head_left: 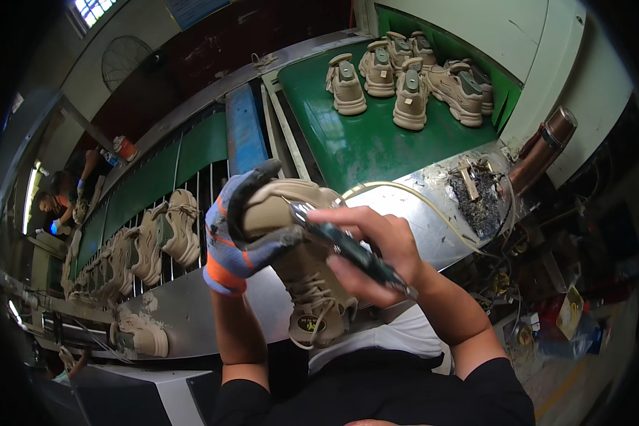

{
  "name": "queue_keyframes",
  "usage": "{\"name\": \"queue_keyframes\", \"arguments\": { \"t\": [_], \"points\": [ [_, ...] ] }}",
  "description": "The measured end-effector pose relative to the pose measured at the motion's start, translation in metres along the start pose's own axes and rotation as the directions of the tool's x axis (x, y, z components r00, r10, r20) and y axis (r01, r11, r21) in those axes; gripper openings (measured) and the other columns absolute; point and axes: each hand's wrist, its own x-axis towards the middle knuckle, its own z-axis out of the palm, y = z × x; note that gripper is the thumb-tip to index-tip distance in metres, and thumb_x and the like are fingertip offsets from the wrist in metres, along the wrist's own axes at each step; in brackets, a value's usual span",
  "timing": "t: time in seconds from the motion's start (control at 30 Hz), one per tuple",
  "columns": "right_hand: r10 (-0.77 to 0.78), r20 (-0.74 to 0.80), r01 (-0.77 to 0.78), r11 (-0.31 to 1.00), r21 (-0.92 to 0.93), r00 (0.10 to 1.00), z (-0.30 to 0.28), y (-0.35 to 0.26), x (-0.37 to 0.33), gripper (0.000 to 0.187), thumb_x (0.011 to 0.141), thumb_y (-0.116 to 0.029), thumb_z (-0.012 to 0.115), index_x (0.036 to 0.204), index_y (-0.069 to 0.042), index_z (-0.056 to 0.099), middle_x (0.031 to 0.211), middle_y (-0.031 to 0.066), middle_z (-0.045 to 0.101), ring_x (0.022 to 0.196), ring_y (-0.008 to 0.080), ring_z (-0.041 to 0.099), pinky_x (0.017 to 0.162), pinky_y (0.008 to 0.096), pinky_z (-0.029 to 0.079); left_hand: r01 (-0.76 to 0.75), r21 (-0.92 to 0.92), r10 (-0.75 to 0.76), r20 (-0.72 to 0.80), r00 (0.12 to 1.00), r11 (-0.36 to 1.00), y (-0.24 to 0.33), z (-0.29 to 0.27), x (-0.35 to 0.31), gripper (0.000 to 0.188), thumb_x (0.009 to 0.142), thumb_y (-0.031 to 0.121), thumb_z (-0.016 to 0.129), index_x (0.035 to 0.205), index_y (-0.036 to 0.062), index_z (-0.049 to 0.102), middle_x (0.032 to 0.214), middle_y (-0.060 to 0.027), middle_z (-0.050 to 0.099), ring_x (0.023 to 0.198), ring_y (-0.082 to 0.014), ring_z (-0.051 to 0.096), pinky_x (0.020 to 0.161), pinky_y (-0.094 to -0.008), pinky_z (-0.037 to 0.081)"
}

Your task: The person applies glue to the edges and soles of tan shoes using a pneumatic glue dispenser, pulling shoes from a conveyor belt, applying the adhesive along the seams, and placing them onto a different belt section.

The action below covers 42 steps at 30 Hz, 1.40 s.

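A beige lace-up sneaker [312,287] is held in front of me, its toe end away from me and its tongue with a dark oval label nearest my body. My left hand [228,245], in a grey-blue and orange glove with dark fingertips, is closed round the toe end. My bare right hand [387,245] grips a slim dark green tool [368,265] with a metal tip. That tip meets the shoe at the edge of its toe, beside my left fingers. The exact kind of tool cannot be made out.
Several beige sneakers [410,99] stand on a green belt [355,145] ahead. More sneakers [181,227] lean along a rack at the left. A pale hose [426,202] crosses the metal bench, near a sooty patch [476,202] and a copper-coloured cylinder [547,145]. Another person [64,206] works at far left.
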Motion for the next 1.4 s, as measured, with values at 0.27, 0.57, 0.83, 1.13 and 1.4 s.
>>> {"name": "queue_keyframes", "arguments": {
  "t": [0.27, 0.57, 0.83, 1.13, 1.4],
  "points": [
    [0.232, -0.146, -0.209, 0.965, 0.157, 0.962, 0.020, 0.052, -0.054, 0.049, 0.077, -0.004, 0.061, 0.125, 0.000, 0.054, 0.066, 0.0036, 0.058, 0.058, 0.0092, 0.054, 0.060, 0.0250, 0.046, 0.199, -0.125, -0.209, -0.067, 0.976, 0.972, -0.030, -0.013, 0.005, 0.072, 0.072, 0.028, 0.078, 0.131, -0.0026, 0.050, 0.127, -0.0146, 0.058, 0.115, -0.0219, 0.057, 0.098, -0.0335, 0.045],
    [0.582, -0.101, -0.496, 0.761, 0.418, 0.807, 0.048, 0.063, -0.139, 0.043, 0.082, -0.006, 0.057, 0.125, -0.001, 0.053, 0.075, 0.0050, 0.061, 0.068, 0.0101, 0.057, 0.068, 0.0253, 0.046, 0.222, -0.176, -0.249, -0.147, 0.957, 0.959, -0.082, -0.026, -0.011, 0.061, 0.083, 0.029, 0.063, 0.132, -0.0053, 0.049, 0.127, -0.0172, 0.057, 0.116, -0.0248, 0.056, 0.101, -0.0360, 0.042],
    [0.604, -0.028, -0.495, 0.678, 0.542, 0.797, 0.050, 0.067, -0.160, 0.042, 0.086, -0.010, 0.056, 0.126, -0.001, 0.052, 0.076, 0.0020, 0.058, 0.066, 0.0087, 0.055, 0.064, 0.0244, 0.044, 0.352, -0.221, -0.392, -0.175, 0.903, 0.910, -0.107, -0.049, -0.056, 0.065, 0.091, 0.048, 0.051, 0.134, -0.0004, 0.048, 0.130, -0.0159, 0.056, 0.118, -0.0271, 0.055, 0.102, -0.0403, 0.042],
    [0.746, 0.025, -0.457, 0.382, 0.803, 0.666, 0.059, 0.074, -0.158, 0.044, 0.088, -0.012, 0.056, 0.129, 0.000, 0.048, 0.075, 0.0015, 0.054, 0.063, 0.0054, 0.049, 0.056, 0.0226, 0.041, 0.526, -0.686, -0.820, -0.186, 0.541, 0.502, -0.114, -0.061, -0.165, 0.061, 0.093, 0.055, 0.049, 0.130, 0.0063, 0.053, 0.127, -0.0119, 0.057, 0.116, -0.0240, 0.054, 0.102, -0.0394, 0.042],
    [0.691, -0.151, -0.536, 0.662, 0.524, 0.707, 0.091, 0.085, -0.149, 0.042, 0.086, -0.015, 0.059, 0.124, 0.000, 0.047, 0.072, 0.0057, 0.060, 0.062, 0.0111, 0.056, 0.060, 0.0269, 0.044, 0.727, -0.592, -0.931, -0.314, 0.189, 0.347, -0.016, -0.041, -0.269, 0.065, 0.095, 0.056, 0.046, 0.140, 0.0096, 0.043, 0.130, -0.0053, 0.055, 0.113, -0.0207, 0.057, 0.092, -0.0346, 0.049]
  ]
}}
